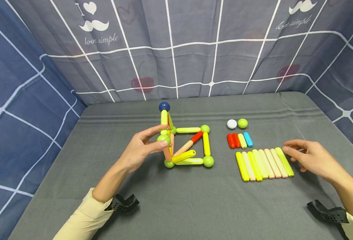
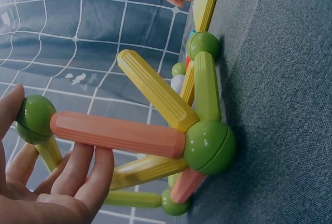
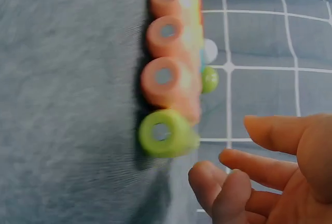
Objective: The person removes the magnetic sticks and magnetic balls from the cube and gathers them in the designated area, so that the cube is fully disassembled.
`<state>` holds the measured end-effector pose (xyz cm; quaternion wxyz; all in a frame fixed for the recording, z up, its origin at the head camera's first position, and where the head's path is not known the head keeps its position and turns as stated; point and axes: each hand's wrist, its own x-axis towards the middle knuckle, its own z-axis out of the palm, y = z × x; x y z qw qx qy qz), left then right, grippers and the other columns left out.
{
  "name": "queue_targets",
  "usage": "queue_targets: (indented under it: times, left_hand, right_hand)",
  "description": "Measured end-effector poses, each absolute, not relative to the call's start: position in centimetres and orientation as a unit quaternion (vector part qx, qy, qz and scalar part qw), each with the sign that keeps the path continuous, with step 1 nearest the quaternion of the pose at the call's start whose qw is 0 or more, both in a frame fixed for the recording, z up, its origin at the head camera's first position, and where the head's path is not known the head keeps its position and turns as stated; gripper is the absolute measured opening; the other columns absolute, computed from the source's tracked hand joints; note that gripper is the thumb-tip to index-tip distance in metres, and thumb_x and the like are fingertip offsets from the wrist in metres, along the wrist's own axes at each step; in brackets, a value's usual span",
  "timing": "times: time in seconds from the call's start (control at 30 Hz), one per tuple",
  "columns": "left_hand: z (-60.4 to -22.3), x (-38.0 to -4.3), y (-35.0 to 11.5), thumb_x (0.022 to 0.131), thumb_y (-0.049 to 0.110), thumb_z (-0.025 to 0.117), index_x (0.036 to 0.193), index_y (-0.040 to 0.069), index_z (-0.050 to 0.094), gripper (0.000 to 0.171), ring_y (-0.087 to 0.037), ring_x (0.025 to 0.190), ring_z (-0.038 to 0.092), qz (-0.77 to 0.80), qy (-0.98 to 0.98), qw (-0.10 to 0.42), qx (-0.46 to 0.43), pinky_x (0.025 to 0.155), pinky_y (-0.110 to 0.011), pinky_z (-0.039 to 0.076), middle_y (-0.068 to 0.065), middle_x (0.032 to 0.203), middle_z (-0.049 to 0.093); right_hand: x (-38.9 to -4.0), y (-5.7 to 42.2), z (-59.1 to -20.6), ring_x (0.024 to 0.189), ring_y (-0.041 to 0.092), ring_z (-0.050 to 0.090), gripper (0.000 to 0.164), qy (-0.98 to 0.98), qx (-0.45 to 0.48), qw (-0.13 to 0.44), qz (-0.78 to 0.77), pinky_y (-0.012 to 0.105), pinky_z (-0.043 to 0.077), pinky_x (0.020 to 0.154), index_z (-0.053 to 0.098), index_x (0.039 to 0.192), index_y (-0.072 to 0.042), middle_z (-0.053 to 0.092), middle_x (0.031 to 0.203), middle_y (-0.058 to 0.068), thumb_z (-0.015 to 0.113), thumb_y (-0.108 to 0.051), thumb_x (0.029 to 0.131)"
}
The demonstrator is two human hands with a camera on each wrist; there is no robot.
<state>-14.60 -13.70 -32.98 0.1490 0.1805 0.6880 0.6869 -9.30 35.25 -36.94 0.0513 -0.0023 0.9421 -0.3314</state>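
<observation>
My left hand (image 1: pixel 135 150) holds a green ball (image 1: pixel 163 140) between thumb and fingers. That ball tops an upright orange magnetic stick (image 2: pixel 119 134) in a frame of balls and sticks. Other fingers rest along that stick in the left wrist view. A yellow stick (image 1: pixel 184 156) slants up from the bottom corner ball (image 2: pixel 210 147). At the far upper end sits a dark blue ball (image 1: pixel 164 106). My right hand (image 1: pixel 314 158) hovers with loosely bent fingers beside the end yellow-green stick (image 3: pixel 165 134) of a row, holding nothing.
Several loose yellow and peach sticks (image 1: pixel 265 163) lie side by side at the right. Behind them are short red, yellow and blue sticks (image 1: pixel 248 139), a white ball (image 1: pixel 232 124) and a green ball (image 1: pixel 242 123). A checked curtain (image 1: pixel 191 63) hangs at the back.
</observation>
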Motion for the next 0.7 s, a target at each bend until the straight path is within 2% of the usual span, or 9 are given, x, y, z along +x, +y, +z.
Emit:
queue_targets:
  times: [0.17,0.3,0.43,0.47,0.53,0.6,0.7]
  left_hand:
    - [-33.1,-14.6,-13.6,0.091,0.008,0.069,0.143,0.005,0.051,0.055,-0.029,0.112,0.063,0.688,0.687,0.148,0.182,0.093,-0.042,0.052,-0.008,0.15,0.042]
    - [-33.0,-14.7,-13.7,0.091,0.008,0.069,0.142,0.005,0.051,0.055,-0.028,0.114,0.061,0.689,0.685,0.148,0.184,0.093,-0.042,0.052,-0.008,0.149,0.042]
    - [-33.0,-14.7,-13.7,0.091,0.008,0.068,0.142,0.004,0.051,0.054,-0.029,0.113,0.062,0.69,0.685,0.148,0.182,0.092,-0.041,0.052,-0.008,0.149,0.042]
    - [-33.1,-14.7,-13.8,0.091,0.008,0.068,0.142,0.004,0.051,0.054,-0.03,0.112,0.063,0.689,0.685,0.149,0.181,0.093,-0.041,0.052,-0.008,0.149,0.042]
    - [-33.1,-14.7,-13.7,0.091,0.008,0.068,0.142,0.004,0.051,0.054,-0.03,0.112,0.063,0.688,0.686,0.149,0.181,0.093,-0.041,0.051,-0.008,0.149,0.043]
    - [-33.1,-14.7,-13.7,0.091,0.009,0.068,0.143,0.004,0.05,0.055,-0.03,0.115,0.061,0.686,0.688,0.15,0.183,0.093,-0.041,0.051,-0.008,0.15,0.042]
    - [-33.0,-14.6,-13.7,0.091,0.009,0.069,0.144,0.004,0.05,0.056,-0.03,0.117,0.059,0.684,0.69,0.148,0.182,0.093,-0.042,0.051,-0.008,0.15,0.041]
  right_hand:
    - [-8.5,33.7,-36.1,0.06,0.016,0.058,0.04,0.934,-0.029,0.002,-0.356,0.03,0.049,0.048,0.056,0.127,0.01,0.067,0.098,0.018,0.058,-0.022,0.102]
    - [-8.6,30.8,-35.5,0.067,0.013,0.059,0.029,0.92,-0.069,-0.039,-0.383,0.026,0.048,0.053,0.065,0.119,0.004,0.069,0.097,0.009,0.066,-0.015,0.096]
    - [-8.8,26.9,-34.8,0.058,0.019,0.058,0.026,0.89,-0.091,-0.004,-0.446,0.029,0.046,0.048,0.066,0.115,-0.001,0.068,0.082,0.009,0.069,-0.017,0.095]
    - [-8.9,25.9,-34.8,0.053,0.022,0.058,0.027,0.879,-0.096,0.014,-0.467,0.031,0.047,0.047,0.065,0.115,0.0,0.067,0.081,0.012,0.068,-0.017,0.095]
    - [-9.2,23.8,-34.8,0.054,0.024,0.059,0.027,0.863,-0.102,0.04,-0.493,0.033,0.049,0.047,0.064,0.115,-0.001,0.066,0.084,0.013,0.069,-0.017,0.094]
    - [-9.5,21.8,-34.9,0.069,0.023,0.065,0.027,0.852,-0.118,0.053,-0.508,0.034,0.052,0.052,0.065,0.115,-0.002,0.067,0.098,0.015,0.071,-0.016,0.092]
    - [-10.1,19.1,-35.0,0.088,0.021,0.065,0.031,0.836,-0.142,0.073,-0.524,0.036,0.054,0.052,0.065,0.118,-0.004,0.064,0.111,0.015,0.073,-0.014,0.09]
